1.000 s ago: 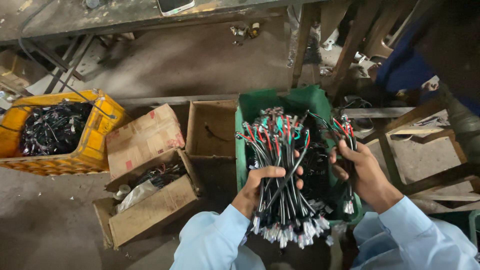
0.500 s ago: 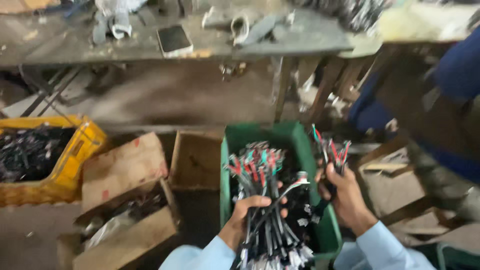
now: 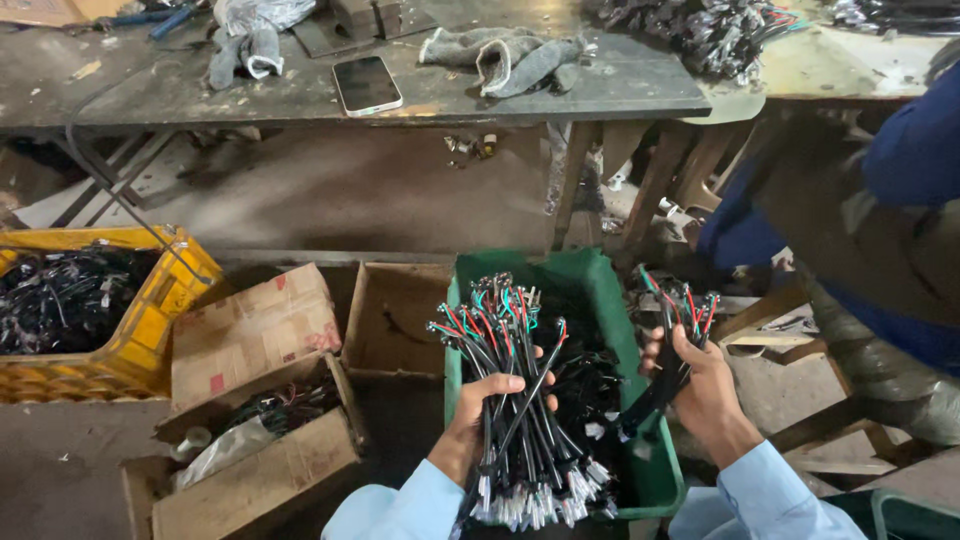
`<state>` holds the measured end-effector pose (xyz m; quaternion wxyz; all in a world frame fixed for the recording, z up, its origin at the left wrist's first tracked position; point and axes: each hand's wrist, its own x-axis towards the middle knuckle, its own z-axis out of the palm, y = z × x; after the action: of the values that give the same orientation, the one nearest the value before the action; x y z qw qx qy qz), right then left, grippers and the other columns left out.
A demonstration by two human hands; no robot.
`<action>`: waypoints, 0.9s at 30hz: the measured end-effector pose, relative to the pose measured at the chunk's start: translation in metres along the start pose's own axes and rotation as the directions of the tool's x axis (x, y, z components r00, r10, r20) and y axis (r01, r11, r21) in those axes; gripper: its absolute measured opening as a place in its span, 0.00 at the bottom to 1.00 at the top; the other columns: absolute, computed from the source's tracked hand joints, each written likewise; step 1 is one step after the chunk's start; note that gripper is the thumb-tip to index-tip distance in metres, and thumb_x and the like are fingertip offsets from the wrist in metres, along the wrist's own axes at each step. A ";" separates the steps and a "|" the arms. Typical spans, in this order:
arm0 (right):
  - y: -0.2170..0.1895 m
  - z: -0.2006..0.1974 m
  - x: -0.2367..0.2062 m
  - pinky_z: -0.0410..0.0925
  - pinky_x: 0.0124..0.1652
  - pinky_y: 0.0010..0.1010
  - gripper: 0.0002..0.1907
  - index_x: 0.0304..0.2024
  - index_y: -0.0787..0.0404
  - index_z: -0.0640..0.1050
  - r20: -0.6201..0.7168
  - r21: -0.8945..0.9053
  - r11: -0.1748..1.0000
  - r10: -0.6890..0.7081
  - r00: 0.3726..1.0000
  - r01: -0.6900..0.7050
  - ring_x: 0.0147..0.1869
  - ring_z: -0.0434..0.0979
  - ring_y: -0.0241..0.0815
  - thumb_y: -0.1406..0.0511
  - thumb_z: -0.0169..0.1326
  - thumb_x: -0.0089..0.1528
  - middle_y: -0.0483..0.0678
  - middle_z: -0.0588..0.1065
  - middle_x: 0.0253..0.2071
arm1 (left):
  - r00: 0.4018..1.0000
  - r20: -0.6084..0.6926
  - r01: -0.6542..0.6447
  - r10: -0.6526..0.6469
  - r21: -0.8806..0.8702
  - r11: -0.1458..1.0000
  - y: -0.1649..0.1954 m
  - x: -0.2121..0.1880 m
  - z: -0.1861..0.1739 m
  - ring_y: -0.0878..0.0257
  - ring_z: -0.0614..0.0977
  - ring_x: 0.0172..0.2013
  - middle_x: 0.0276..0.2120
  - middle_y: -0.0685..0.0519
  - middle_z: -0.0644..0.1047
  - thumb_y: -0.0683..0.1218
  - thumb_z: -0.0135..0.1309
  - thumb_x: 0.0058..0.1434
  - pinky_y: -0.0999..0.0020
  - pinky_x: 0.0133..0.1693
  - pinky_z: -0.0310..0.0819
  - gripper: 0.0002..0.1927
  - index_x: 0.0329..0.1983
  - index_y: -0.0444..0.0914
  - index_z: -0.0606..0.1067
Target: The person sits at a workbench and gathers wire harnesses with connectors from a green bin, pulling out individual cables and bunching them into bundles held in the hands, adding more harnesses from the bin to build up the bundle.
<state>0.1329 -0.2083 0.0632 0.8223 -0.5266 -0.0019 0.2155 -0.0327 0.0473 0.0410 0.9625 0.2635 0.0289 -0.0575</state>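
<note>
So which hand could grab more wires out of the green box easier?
Probably the right hand. It holds only a small bunch of wires at the rim of the green crate, while the left hand is wrapped around a big bundle and looks full.

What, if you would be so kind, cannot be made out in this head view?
- Bottom of the green crate: hidden by the cable bundle in the left hand.
- Contents of the cardboard box: dark, partly under its flap.
- Smaller cable bundle: lower end hidden behind the right hand.
- Yellow crate: cut off by the left edge.
</note>
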 end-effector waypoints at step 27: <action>-0.031 -0.050 0.002 0.54 0.26 0.21 0.30 0.28 0.53 0.61 0.341 0.796 0.586 -0.225 0.913 -0.153 0.24 0.52 0.29 0.47 0.57 0.76 0.35 0.55 0.23 | 0.994 -0.079 0.049 -0.070 -0.242 0.969 -0.044 0.017 0.006 0.49 0.82 0.46 0.63 0.35 0.74 0.44 0.49 0.54 0.53 0.49 0.81 0.26 0.58 0.35 0.68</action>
<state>0.1576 -0.2616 0.0676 0.9555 -0.0375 -0.0853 0.2798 -0.0214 0.0053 0.0222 0.9829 0.1468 0.0852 -0.0710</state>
